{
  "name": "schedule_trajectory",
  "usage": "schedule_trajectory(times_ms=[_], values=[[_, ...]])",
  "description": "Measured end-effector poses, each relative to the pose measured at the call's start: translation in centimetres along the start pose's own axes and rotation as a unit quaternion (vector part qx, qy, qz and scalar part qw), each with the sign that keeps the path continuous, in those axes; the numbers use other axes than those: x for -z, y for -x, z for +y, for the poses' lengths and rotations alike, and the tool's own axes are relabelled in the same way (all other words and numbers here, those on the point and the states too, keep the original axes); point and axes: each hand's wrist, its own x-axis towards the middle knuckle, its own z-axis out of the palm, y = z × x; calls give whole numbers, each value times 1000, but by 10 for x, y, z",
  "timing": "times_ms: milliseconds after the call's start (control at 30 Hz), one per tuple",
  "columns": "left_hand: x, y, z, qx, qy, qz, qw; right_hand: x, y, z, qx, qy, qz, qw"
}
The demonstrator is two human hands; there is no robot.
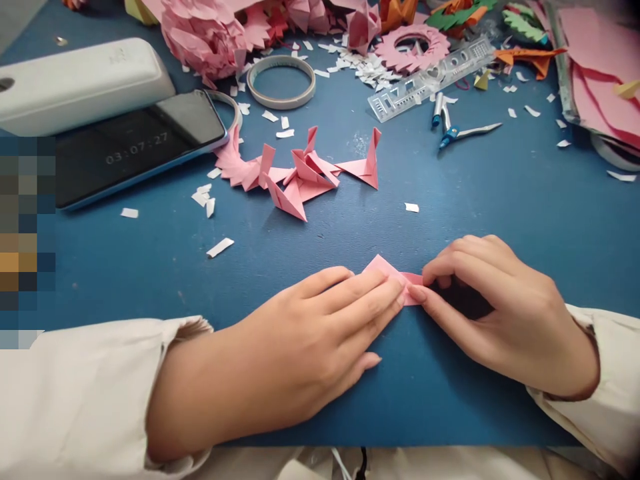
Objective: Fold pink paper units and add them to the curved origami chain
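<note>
A small folded piece of pink paper (379,265) lies on the blue table near the front middle. My left hand (330,327) rests flat across it, fingers stretched out and pressing it down, covering most of its left part. The thumb and index finger of my right hand (495,300) pinch the strip-like right end of the same paper. Beyond my hands sit several folded pink paper pieces (307,177) with upright points, beside a curved row of joined pink pieces (237,167).
Behind are a phone (145,147), a white case (85,83), a tape roll (281,82), a clear ruler (433,79) and a compass (453,133). Pink paper folds (205,33) line the back; pink sheets (600,87) lie at right. White scraps (221,248) are scattered about.
</note>
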Motion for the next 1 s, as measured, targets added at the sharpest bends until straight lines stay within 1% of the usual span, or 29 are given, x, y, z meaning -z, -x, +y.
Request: schedule_trajectory(times_ms=[167, 233, 367, 400, 433, 500, 533, 567, 600, 667, 833, 1000], values=[[-2, 2, 2, 35, 11, -22, 999, -2, 3, -2, 23, 24, 17, 999], [-2, 2, 1, 36, 13, -22, 999, -3, 5, -2, 41, 38, 27, 998], [-1, 3, 0, 26, 31, -13, 999, -1, 9, -2, 104, 63, 28, 992], [0, 3, 0, 40, 28, 6, 999, 0, 9, -1, 119, 69, 25, 990], [0, 3, 1, 68, 13, 33, 997, 0, 10, -1, 130, 77, 23, 988], [0, 4, 5, 143, -43, 86, 985, 2, 10, -1, 141, 90, 19, 986], [0, 5, 7, 173, -71, 96, 978, 2, 10, -1, 143, 95, 17, 985], [0, 6, 10, 186, -91, 92, 974, 3, 10, -1, 144, 99, 14, 985], [0, 7, 12, 184, -101, 83, 974, 3, 10, -1, 145, 102, 12, 984], [0, 9, 17, 156, -111, 72, 979, 2, 10, -1, 150, 104, 10, 983], [2, 13, 23, 95, -129, 87, 983, 2, 10, -1, 170, 113, 35, 978], [0, 13, 21, 91, -116, 92, 985, 2, 10, -2, 193, 135, 33, 971]])
